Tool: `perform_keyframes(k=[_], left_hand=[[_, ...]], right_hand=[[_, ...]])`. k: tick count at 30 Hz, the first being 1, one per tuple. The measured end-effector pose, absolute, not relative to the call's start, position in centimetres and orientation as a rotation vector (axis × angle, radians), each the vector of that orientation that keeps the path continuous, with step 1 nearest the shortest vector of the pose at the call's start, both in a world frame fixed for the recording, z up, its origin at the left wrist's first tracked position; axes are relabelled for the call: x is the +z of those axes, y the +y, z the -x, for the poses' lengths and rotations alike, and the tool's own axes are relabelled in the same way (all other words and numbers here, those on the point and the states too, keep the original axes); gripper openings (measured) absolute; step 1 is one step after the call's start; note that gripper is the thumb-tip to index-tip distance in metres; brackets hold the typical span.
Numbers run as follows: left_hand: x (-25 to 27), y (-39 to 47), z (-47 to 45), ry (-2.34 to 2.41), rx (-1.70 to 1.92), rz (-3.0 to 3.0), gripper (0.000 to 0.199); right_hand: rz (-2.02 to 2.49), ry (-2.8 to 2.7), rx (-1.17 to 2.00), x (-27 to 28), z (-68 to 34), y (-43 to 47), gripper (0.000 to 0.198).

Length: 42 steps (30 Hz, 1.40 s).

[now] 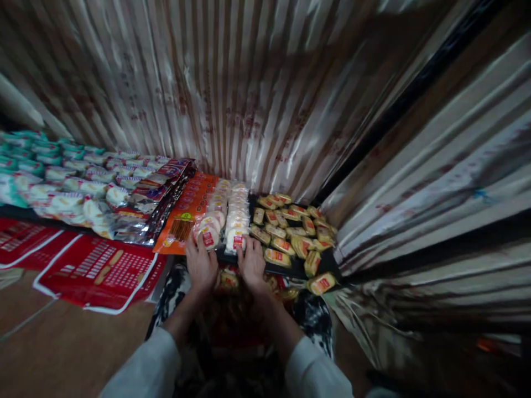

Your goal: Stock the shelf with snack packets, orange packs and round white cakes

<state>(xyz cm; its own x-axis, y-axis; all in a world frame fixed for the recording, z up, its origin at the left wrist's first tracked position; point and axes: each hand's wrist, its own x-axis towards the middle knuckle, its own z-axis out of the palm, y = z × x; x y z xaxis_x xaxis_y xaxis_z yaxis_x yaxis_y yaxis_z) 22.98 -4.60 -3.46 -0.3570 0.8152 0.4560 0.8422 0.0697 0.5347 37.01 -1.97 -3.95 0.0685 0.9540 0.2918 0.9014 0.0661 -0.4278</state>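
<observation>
Two rows of flat, round white crackers in clear wrappers lie side by side on a dark board. My left hand [202,263] is at the near end of the left row [214,220]; its fingertips touch the front cracker packet, fingers apart. At the near end of the right row [238,215], my right hand [251,263] rests its thumb and fingertips against the packet with the red label, fingers also apart. A firm grip on either packet cannot be seen. Small yellow-green packets [282,245] with red-orange labels lie scattered to the right.
Flat orange bags [174,224] and a stack of shiny dark bags [151,204] lie left of the rows. Beyond them are many white packets [89,187] and green ones [33,149]. Red printed bags [99,268] hang below. A corrugated wall [232,83] closes off the back.
</observation>
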Motion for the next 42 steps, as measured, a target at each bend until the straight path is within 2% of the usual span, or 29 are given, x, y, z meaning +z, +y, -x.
perform_keyframes(k=[3, 8, 17, 27, 32, 36, 39, 42], left_hand=[[-3.9, -3.5, -21.6, -2.318, -1.122, 1.768, 0.054], [-4.2, -1.6, -21.5, -2.253, -1.0, 1.925, 0.046], [-4.4, 1.2, -21.7, -2.26, -0.964, 2.004, 0.044], [-4.6, 2.3, -21.1, -2.205, -1.102, 2.111, 0.047], [-3.2, 0.6, -21.3, -2.129, -1.193, 2.072, 0.047], [-2.5, -2.9, -22.0, -1.939, -1.316, 2.195, 0.041], [-4.0, -6.8, -23.4, -1.813, -1.32, 2.462, 0.037], [-6.4, -10.5, -25.7, -1.817, -1.231, 2.722, 0.035]], right_hand=[[1.845, -1.855, 0.105, -3.9, -36.9, -1.9, 0.034], [1.824, -1.88, 0.054, -4.3, -36.8, -1.7, 0.036], [1.785, -1.882, -0.023, -4.6, -36.7, -1.8, 0.037], [1.824, -1.865, 0.102, -4.1, -36.6, -1.5, 0.04], [1.595, -1.78, 0.182, -4.5, -38.3, -4.1, 0.041], [1.549, -1.607, 0.109, -4.1, -42.4, -7.9, 0.038], [1.696, -1.338, 0.01, -4.0, -47.6, -10.3, 0.037], [1.973, -0.881, 0.05, -4.9, -53.3, -11.6, 0.048]])
